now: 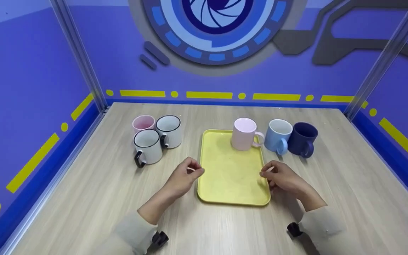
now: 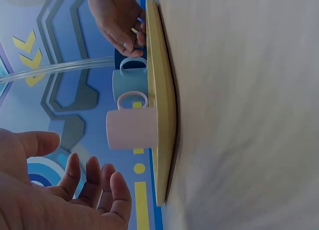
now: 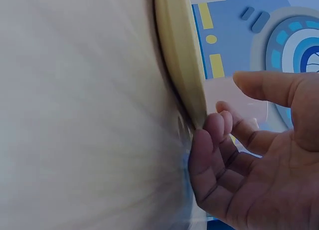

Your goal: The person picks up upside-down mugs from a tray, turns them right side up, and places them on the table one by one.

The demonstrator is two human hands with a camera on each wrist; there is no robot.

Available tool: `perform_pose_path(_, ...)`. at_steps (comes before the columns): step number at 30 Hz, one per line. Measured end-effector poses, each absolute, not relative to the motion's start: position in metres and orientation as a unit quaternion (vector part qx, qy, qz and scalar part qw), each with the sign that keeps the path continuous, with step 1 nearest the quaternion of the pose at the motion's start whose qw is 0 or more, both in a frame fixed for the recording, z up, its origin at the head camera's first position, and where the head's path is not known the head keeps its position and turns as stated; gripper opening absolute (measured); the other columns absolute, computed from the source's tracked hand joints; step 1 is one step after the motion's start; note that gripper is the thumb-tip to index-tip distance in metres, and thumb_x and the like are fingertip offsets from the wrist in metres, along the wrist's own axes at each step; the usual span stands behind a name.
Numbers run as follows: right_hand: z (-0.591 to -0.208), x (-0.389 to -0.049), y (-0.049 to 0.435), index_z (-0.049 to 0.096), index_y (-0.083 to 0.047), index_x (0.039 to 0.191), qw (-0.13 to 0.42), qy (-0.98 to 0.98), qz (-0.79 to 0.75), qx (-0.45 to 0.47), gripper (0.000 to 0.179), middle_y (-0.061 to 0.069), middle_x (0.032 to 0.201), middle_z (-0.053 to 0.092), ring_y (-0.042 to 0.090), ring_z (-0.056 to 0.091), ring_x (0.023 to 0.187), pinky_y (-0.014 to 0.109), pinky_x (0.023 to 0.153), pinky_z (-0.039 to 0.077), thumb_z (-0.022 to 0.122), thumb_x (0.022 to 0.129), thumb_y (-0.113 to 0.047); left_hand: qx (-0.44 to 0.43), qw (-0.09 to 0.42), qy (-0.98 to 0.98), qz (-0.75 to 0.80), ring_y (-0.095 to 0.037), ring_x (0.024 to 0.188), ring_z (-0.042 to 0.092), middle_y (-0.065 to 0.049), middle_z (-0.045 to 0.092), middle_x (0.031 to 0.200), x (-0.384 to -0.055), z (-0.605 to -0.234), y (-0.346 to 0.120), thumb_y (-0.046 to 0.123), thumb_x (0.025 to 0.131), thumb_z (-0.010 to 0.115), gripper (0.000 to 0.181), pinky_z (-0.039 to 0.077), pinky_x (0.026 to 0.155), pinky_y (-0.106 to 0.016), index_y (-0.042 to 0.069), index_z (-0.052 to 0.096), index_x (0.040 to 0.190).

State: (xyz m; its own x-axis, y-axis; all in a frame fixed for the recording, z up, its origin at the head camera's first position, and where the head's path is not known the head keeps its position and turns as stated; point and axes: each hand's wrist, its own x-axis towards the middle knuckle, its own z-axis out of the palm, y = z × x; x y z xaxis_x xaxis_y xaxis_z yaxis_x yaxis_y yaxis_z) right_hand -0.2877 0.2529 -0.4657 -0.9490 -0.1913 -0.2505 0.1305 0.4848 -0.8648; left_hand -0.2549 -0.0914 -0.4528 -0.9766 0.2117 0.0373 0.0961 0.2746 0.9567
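A yellow rectangular tray point(image 1: 230, 177) lies flat on the table, with a pale pink mug point(image 1: 243, 141) upright near its far right corner. My right hand point(image 1: 284, 179) is at the tray's right edge. In the right wrist view its curled fingertips point(image 3: 202, 145) meet the rim, while the thumb stands apart from them. Beside the tray's left edge hovers my left hand point(image 1: 182, 180). The left wrist view shows its thumb point(image 2: 42, 142) and loosely bent fingers spread apart with nothing between them.
Right of the tray stand a light blue mug point(image 1: 276, 139) and a navy mug point(image 1: 297, 141), side by side. At left are two white mugs, one nearer point(image 1: 151, 152) and one farther point(image 1: 174, 138), with black rims and handles, and a pink mug point(image 1: 143, 123) partly hidden behind. Blue walls enclose the table.
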Motion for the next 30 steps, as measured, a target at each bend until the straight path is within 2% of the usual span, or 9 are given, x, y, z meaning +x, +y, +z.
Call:
perform_pose_path(4,-0.462,-0.292,0.251,0.054,0.000,0.124,0.136,0.832,-0.538,0.000,0.031,0.005,0.086,0.053,0.017,0.057,0.071,0.030,0.059,0.053,0.062,0.104,-0.022,0.103,0.059,0.797,0.592,-0.023,0.102,0.059,-0.010,0.060,0.112,-0.262,-0.453,-0.079,0.020,0.101,0.064,0.018,0.048,0.086,-0.029,0.004,0.059,0.110)
perform_pose_path(8,-0.460,-0.298,0.248,0.050,0.002,0.131,0.106,0.814,-0.571,0.017,0.037,0.006,0.090,0.053,0.016,0.057,0.072,0.029,0.062,0.054,0.059,0.105,-0.023,0.103,0.069,0.791,0.598,-0.022,0.102,0.059,-0.011,0.060,0.117,-0.269,-0.452,-0.066,0.021,0.100,0.065,0.025,0.048,0.084,-0.028,0.003,0.060,0.117)
perform_pose_path(12,-0.459,-0.303,0.247,0.046,0.004,0.143,0.069,0.819,-0.569,0.022,0.047,0.010,0.106,0.058,0.017,0.066,0.085,0.027,0.072,0.059,0.058,0.106,-0.024,0.102,0.085,0.782,0.609,-0.020,0.102,0.060,-0.014,0.060,0.125,-0.277,-0.449,-0.052,0.022,0.099,0.067,0.037,0.049,0.081,-0.027,0.003,0.058,0.129)
perform_pose_path(15,-0.459,-0.307,0.247,0.040,0.004,0.151,0.058,0.821,-0.567,0.020,0.053,0.017,0.121,0.058,0.022,0.066,0.101,0.027,0.081,0.060,0.055,0.107,-0.022,0.099,0.095,0.778,0.614,-0.022,0.106,0.061,-0.016,0.058,0.131,-0.285,-0.446,-0.042,0.024,0.098,0.069,0.044,0.050,0.084,-0.028,0.004,0.055,0.136)
perform_pose_path(22,-0.457,-0.314,0.246,0.026,0.003,0.160,0.071,0.805,-0.589,-0.004,0.061,0.030,0.153,0.043,0.039,0.051,0.137,0.041,0.104,0.055,0.051,0.108,-0.017,0.082,0.112,0.785,0.604,-0.025,0.116,0.059,-0.017,0.053,0.142,-0.305,-0.441,-0.020,0.028,0.097,0.071,0.055,0.053,0.095,-0.037,0.007,0.050,0.144)
perform_pose_path(26,-0.455,-0.317,0.245,0.019,0.003,0.162,0.079,0.797,-0.598,-0.017,0.067,0.030,0.161,0.034,0.040,0.044,0.144,0.045,0.111,0.049,0.051,0.106,-0.012,0.072,0.123,0.787,0.601,-0.029,0.125,0.057,-0.016,0.051,0.148,-0.318,-0.439,-0.011,0.030,0.096,0.072,0.062,0.051,0.104,-0.043,0.007,0.046,0.148)
perform_pose_path(30,-0.454,-0.320,0.246,0.012,0.003,0.163,0.086,0.787,-0.611,-0.021,0.072,0.028,0.166,0.025,0.041,0.036,0.150,0.047,0.117,0.043,0.051,0.105,-0.009,0.071,0.138,0.782,0.604,-0.034,0.141,0.047,-0.015,0.045,0.155,-0.330,-0.438,-0.002,0.030,0.096,0.073,0.071,0.043,0.115,-0.049,0.007,0.039,0.155)
